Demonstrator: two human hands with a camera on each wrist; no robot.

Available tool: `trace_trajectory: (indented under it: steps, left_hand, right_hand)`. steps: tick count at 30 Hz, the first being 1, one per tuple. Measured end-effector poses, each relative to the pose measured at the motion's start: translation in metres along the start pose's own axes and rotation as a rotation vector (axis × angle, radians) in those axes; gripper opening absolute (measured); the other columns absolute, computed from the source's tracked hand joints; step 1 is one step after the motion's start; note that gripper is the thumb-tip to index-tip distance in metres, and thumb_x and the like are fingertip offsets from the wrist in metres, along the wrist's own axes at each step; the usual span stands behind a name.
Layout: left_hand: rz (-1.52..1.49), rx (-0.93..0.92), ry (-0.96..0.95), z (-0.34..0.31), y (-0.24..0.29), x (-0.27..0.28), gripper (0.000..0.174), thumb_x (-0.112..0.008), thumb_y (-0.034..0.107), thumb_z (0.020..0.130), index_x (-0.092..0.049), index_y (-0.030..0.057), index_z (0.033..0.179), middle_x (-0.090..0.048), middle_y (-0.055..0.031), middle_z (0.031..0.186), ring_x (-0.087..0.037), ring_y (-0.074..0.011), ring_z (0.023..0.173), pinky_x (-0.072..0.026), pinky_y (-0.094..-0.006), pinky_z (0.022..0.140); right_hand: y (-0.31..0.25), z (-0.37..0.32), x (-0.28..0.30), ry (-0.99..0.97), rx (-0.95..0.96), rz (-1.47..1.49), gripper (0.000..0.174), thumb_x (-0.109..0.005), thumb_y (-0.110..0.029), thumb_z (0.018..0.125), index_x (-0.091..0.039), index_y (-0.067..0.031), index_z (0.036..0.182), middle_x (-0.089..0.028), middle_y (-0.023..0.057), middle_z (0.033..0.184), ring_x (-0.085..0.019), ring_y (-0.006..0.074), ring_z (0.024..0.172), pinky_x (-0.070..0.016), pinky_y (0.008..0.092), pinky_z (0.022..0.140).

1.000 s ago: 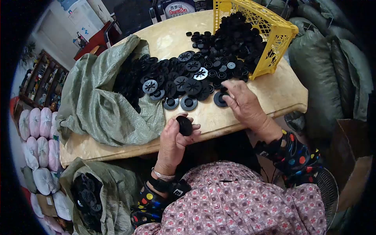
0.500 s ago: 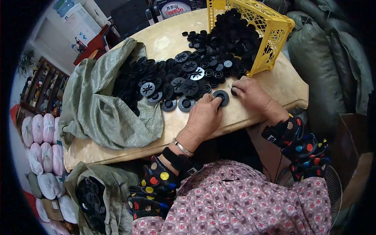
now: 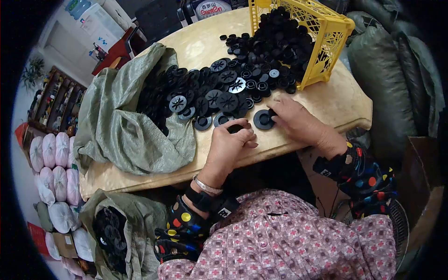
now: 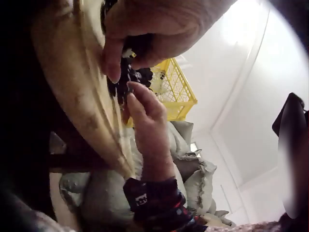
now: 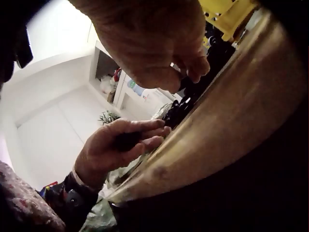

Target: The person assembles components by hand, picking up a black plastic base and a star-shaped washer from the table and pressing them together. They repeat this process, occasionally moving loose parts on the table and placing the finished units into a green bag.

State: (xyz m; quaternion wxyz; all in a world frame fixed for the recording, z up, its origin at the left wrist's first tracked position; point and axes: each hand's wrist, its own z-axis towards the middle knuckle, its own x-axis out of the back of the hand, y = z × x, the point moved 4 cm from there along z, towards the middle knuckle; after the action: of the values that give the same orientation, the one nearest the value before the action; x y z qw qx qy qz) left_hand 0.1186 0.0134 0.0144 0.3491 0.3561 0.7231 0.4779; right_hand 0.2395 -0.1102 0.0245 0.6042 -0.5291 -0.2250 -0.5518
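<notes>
My left hand [image 3: 227, 145] is just over the table's front edge, its fingers and thumb curled round a dark round plastic piece [image 3: 234, 128]. In the right wrist view the same hand [image 5: 113, 150] shows dark plastic against its palm. My right hand [image 3: 298, 122] pinches a small black cap [image 3: 272, 113] between thumb and fingertips. Its fingertips are right at the rim of a black flanged disc [image 3: 263, 120], which lies flat on the table with its raised hub up. Beyond both hands spreads a heap of black discs [image 3: 227, 101], some with star-shaped slots.
A yellow plastic crate [image 3: 326, 44] lies tipped at the back right, small black caps [image 3: 280, 39] spilling from it. On the left, a green woven sack [image 3: 123, 121] drapes over the table [image 3: 345, 105]. Another open sack [image 3: 144, 224] of black parts stands below. Full sacks [image 3: 380, 70] stand at right.
My left hand went to the flanged disc, then drew back toward the front left with a dark piece in its fingers. My right hand moved left, bringing the small cap up to the disc.
</notes>
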Motion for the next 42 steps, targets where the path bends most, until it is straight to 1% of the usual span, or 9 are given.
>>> trace_trajectory:
  steps: [10,19,25,26,28,32,35,37,42]
  left_hand:
    - [-0.193,0.027,-0.030,0.012,-0.007,-0.009,0.028,-0.058,-0.001,0.079,-0.053,-0.0111,0.104,-0.060,-0.0093,0.079,-0.059,-0.0145,0.063,-0.0509,-0.0232,0.060]
    - [0.071,-0.261,-0.219,-0.004,-0.011,-0.002,0.037,-0.067,0.006,0.079,-0.051,0.0006,0.112,-0.056,-0.0029,0.089,-0.053,-0.0073,0.068,-0.0466,-0.0203,0.060]
    - [0.122,-0.409,-0.245,-0.010,-0.011,0.010,0.043,-0.065,0.014,0.082,-0.048,0.0009,0.120,-0.055,-0.0066,0.103,-0.057,-0.0102,0.074,-0.0493,-0.0219,0.067]
    - [0.122,-0.405,-0.241,-0.014,-0.010,0.010,0.043,-0.065,0.014,0.082,-0.048,0.0009,0.120,-0.055,-0.0066,0.103,-0.057,-0.0102,0.074,-0.0493,-0.0219,0.067]
    - [-0.206,-0.108,-0.285,-0.021,-0.014,0.009,0.048,-0.065,0.017,0.083,-0.046,0.0008,0.124,-0.055,-0.0071,0.105,-0.058,-0.0117,0.081,-0.0500,-0.0232,0.072]
    - [-0.243,-0.064,-0.336,-0.024,-0.019,0.012,0.048,-0.065,0.017,0.083,-0.046,0.0009,0.124,-0.057,-0.0072,0.103,-0.057,-0.0122,0.086,-0.0498,-0.0234,0.075]
    - [-0.077,-0.232,-0.269,-0.025,-0.021,0.014,0.049,-0.067,0.018,0.082,-0.048,0.0004,0.123,-0.059,-0.0073,0.100,-0.058,-0.0142,0.089,-0.0491,-0.0246,0.077]
    - [0.260,-0.521,-0.187,-0.027,-0.016,0.016,0.048,-0.068,0.018,0.080,-0.050,-0.0006,0.121,-0.060,-0.0077,0.100,-0.059,-0.0146,0.088,-0.0486,-0.0259,0.078]
    - [0.466,-0.686,-0.125,-0.035,-0.018,0.021,0.048,-0.068,0.017,0.080,-0.050,-0.0016,0.120,-0.060,-0.0076,0.100,-0.059,-0.0144,0.086,-0.0481,-0.0264,0.078]
  right_hand:
    - [-0.005,0.009,-0.020,-0.046,-0.044,0.084,0.023,-0.059,-0.003,0.075,-0.051,-0.0017,0.096,-0.051,0.0167,0.093,-0.050,0.0347,0.088,-0.0438,0.0392,0.077]
    - [-0.031,-0.024,-0.017,0.284,-0.201,0.580,0.027,-0.057,-0.004,0.083,-0.052,-0.0011,0.109,-0.053,0.0097,0.099,-0.055,0.0190,0.089,-0.0450,0.0275,0.079]
    - [-0.046,-0.020,-0.015,0.320,-0.005,0.533,0.030,-0.056,-0.003,0.082,-0.051,-0.0016,0.111,-0.052,0.0114,0.101,-0.055,0.0220,0.090,-0.0451,0.0279,0.079]
    - [-0.050,-0.021,-0.013,0.337,0.104,0.461,0.031,-0.056,-0.003,0.082,-0.050,-0.0016,0.112,-0.052,0.0125,0.102,-0.055,0.0239,0.090,-0.0456,0.0285,0.078]
    - [-0.054,-0.020,-0.012,0.311,0.140,0.425,0.031,-0.057,-0.004,0.082,-0.050,-0.0017,0.112,-0.052,0.0135,0.102,-0.056,0.0253,0.090,-0.0461,0.0291,0.076]
    - [-0.057,-0.021,-0.014,0.277,0.176,0.358,0.030,-0.057,-0.006,0.083,-0.050,-0.0017,0.111,-0.052,0.0146,0.101,-0.056,0.0258,0.087,-0.0473,0.0307,0.074]
    - [-0.057,-0.024,-0.016,0.277,0.080,0.426,0.028,-0.056,-0.006,0.084,-0.051,-0.0014,0.111,-0.053,0.0138,0.098,-0.056,0.0237,0.085,-0.0473,0.0303,0.073]
    - [-0.060,-0.025,-0.019,0.255,-0.011,0.488,0.028,-0.058,-0.007,0.082,-0.052,-0.0017,0.109,-0.053,0.0140,0.096,-0.056,0.0254,0.085,-0.0473,0.0313,0.072]
    - [-0.061,-0.031,-0.039,0.176,-0.285,0.810,0.025,-0.059,-0.008,0.082,-0.053,-0.0010,0.105,-0.053,0.0126,0.094,-0.057,0.0238,0.083,-0.0469,0.0308,0.071]
